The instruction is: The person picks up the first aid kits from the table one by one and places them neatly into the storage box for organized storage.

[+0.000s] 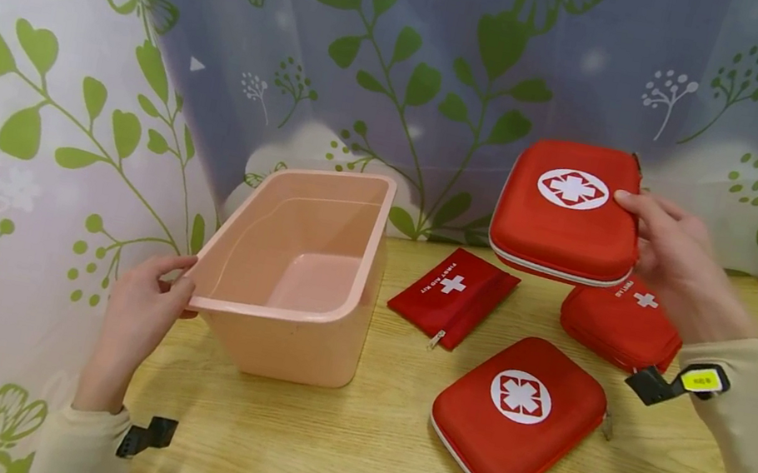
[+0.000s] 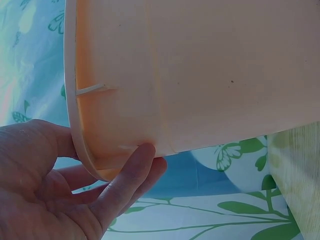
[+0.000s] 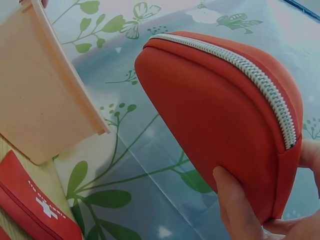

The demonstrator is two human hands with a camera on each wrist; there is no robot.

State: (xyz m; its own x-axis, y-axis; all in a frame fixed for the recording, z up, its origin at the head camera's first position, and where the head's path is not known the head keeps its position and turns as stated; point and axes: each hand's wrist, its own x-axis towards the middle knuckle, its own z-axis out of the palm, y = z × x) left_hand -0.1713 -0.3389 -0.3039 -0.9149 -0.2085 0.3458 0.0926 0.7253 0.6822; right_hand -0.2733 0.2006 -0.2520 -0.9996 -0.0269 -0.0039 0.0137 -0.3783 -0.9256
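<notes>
My right hand [image 1: 674, 246] holds up a red hard-shell first aid case [image 1: 571, 228] by its right side, thumb on top near the white cross emblem. In the right wrist view, the white zipper along the edge of the case [image 3: 200, 110] is closed, with fingers on its underside. With my left hand [image 1: 146, 305] I grip the near left corner of a peach plastic bin [image 1: 292, 318]; the left wrist view has the fingers curled over the rim [image 2: 73, 110]. Inside, the bin's floor is bare.
Beneath the raised case, a second red hard case [image 1: 505, 428] lies on the wooden table [image 1: 309, 461]. A flat red first aid pouch [image 1: 435, 280] sits right of the bin. Another red first aid bag [image 1: 625, 326] lies behind my right wrist. A leaf-patterned curtain [image 1: 384, 34] hangs behind.
</notes>
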